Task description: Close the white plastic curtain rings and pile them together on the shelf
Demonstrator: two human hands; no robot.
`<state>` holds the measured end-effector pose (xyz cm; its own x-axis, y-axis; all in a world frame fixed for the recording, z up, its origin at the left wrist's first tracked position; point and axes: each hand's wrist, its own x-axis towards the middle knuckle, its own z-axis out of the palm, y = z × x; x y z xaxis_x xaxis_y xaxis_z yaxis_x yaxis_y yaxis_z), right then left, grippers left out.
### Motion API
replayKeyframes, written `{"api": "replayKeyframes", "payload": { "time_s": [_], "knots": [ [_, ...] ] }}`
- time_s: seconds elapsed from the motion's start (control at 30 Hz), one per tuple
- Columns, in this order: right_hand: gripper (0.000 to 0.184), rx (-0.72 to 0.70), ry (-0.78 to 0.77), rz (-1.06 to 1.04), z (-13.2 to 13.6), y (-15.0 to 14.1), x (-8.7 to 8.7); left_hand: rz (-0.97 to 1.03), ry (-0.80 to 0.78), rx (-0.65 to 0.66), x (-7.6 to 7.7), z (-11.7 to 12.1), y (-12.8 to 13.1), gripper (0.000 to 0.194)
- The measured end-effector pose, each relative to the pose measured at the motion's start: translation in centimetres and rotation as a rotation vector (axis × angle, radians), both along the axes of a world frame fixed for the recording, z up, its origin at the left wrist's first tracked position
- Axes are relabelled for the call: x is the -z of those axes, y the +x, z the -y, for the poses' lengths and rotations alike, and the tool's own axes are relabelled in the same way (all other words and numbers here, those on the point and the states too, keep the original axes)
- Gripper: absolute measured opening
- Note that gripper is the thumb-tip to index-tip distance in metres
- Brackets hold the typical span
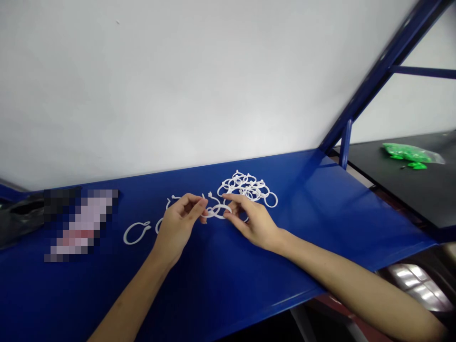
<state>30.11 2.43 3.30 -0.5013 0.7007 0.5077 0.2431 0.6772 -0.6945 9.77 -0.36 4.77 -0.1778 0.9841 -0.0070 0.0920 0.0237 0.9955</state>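
My left hand and my right hand face each other above the blue table, fingers pinched. Between them is a white plastic shower curtain ring, its right side between my right thumb and fingers. My left thumb and fingers close on its left end, where the ring's parts overlap from this angle. Behind my right hand lies a pile of linked-looking white rings. To the left rests a single ring with its ends apart. More rings near my left hand are partly covered by it.
The blue table meets a white wall. On its left side are a black plastic bag and a blurred-out packet. A blue metal frame rises at the right. Beyond it, a black table holds a bag of green pieces.
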Motion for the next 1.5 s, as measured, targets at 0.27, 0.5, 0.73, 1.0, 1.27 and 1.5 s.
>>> {"api": "replayKeyframes", "payload": {
  "time_s": [0.27,0.5,0.73,1.0,1.27,1.5],
  "knots": [
    [0.027,0.068,0.116,0.0,0.1,0.1,-0.8,-0.462,0.008,-0.192,-0.3,-0.8,-1.7,0.034],
    [0.018,0.064,-0.072,-0.02,0.1,0.0,-0.5,-1.4,0.245,-0.21,0.7,-0.3,-2.3,0.032],
    [0.012,0.076,-0.167,-0.071,0.5,-0.2,-0.4,-0.73,0.242,0.104,-0.1,0.2,0.3,0.032],
    [0.014,0.067,-0.091,-0.056,0.4,0.0,-1.0,-0.557,0.204,0.087,0.8,0.6,1.1,0.031],
    [0.02,0.007,-0.094,-0.06,0.5,0.2,-1.1,-0.683,0.475,0.045,1.5,0.9,1.3,0.024],
    [0.019,0.02,-0.125,-0.051,0.7,0.0,-1.3,-0.685,0.455,-0.032,1.9,1.0,1.7,0.025]
  ]
}}
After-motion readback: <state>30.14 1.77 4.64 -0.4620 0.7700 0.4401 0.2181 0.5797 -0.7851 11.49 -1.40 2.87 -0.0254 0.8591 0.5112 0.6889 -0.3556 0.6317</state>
